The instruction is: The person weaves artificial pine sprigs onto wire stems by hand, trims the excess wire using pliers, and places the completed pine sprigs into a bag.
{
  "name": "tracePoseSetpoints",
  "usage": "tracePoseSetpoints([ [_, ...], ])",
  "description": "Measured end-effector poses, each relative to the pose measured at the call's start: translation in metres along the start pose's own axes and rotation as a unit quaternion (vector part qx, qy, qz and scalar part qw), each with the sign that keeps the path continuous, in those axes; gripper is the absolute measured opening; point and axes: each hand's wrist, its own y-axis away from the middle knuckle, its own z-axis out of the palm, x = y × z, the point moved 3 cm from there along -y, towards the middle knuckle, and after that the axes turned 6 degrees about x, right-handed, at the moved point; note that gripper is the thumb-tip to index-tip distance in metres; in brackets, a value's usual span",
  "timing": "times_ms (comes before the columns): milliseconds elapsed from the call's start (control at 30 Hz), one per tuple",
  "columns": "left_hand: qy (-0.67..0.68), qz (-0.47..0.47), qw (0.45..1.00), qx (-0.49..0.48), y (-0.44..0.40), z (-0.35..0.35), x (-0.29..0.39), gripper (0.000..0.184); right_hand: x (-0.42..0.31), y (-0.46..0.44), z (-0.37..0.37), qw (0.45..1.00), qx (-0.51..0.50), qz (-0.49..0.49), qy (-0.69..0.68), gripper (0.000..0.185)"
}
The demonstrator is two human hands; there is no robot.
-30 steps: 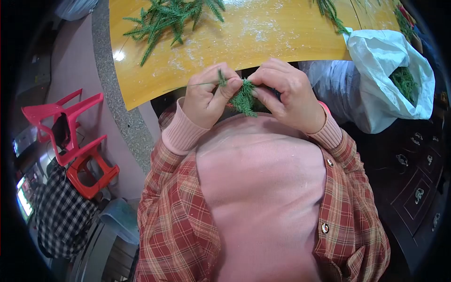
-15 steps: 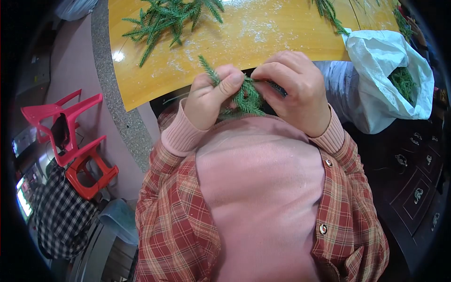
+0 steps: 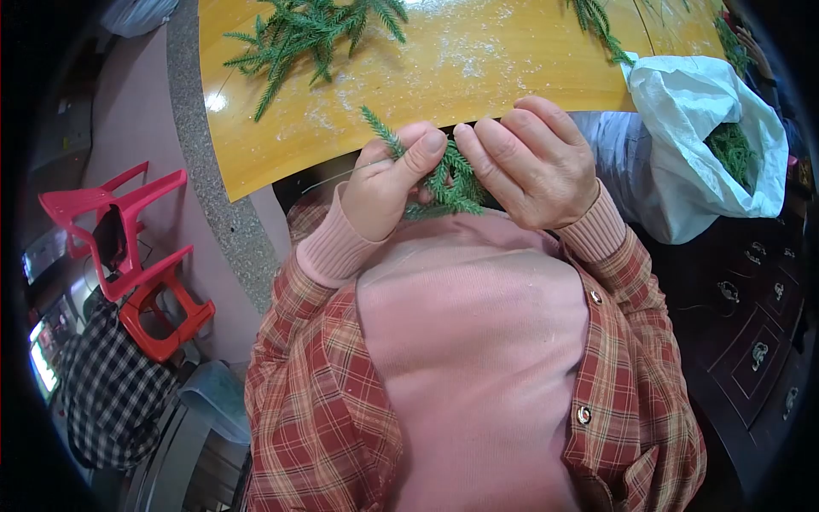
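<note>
Small green artificial pine sprigs (image 3: 454, 183) hang between my hands, just in front of the table's near edge. My left hand (image 3: 388, 175) pinches them between thumb and curled fingers, and one sprig tip sticks up past its knuckles. A thin wire or stem runs out to the left of that hand. My right hand (image 3: 533, 162) is beside the sprigs on the right, its fingers bent together; what its fingertips hold, if anything, is hidden. A pile of pine branches (image 3: 311, 36) lies on the yellow table (image 3: 409, 85).
A white woven sack (image 3: 682, 111) with more greenery stands at the right, above dark drawers (image 3: 742, 341). Another branch (image 3: 601, 30) lies at the table's far right. Pink chair (image 3: 119, 226), red stool (image 3: 166, 316) and a checked cloth (image 3: 111, 392) are at the left.
The sprigs have fanned out below my left hand, and one tip now points up-left. My right hand has moved right and turned, its back and knuckles now showing more.
</note>
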Motion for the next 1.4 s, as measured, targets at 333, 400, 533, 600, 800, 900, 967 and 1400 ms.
tracePoseSetpoints([
  [333,-0.303,0.466,0.831,-0.022,0.000,0.002,0.021,0.015,-0.003,0.008,0.006,0.782,-0.033,0.418,-0.461,0.012],
  [400,-0.372,0.526,0.764,-0.037,0.002,0.001,0.028,0.015,-0.010,0.020,0.016,0.527,-0.024,0.556,-0.643,0.013],
  [533,-0.370,0.475,0.798,-0.011,0.003,0.002,0.027,0.015,-0.015,0.031,0.024,0.365,-0.015,0.624,-0.691,0.016],
  [600,-0.282,0.354,0.892,0.022,0.003,0.002,0.017,0.017,-0.013,0.026,0.025,0.429,-0.026,0.641,-0.636,0.019],
  [800,-0.137,0.216,0.954,0.159,0.002,-0.004,0.006,0.030,0.003,0.028,0.020,0.782,0.030,0.525,-0.334,0.023],
  [900,-0.115,0.210,0.953,0.184,0.001,-0.007,0.003,0.032,0.010,0.014,0.003,0.918,0.095,0.353,-0.151,0.020],
  [967,-0.118,0.211,0.954,0.179,0.001,-0.004,0.004,0.032,0.008,0.004,-0.003,0.969,0.130,0.199,-0.070,0.023],
  [1400,-0.128,0.201,0.958,0.161,-0.001,0.001,0.001,0.030,-0.005,-0.003,0.022,0.990,0.056,0.128,-0.019,0.032],
])
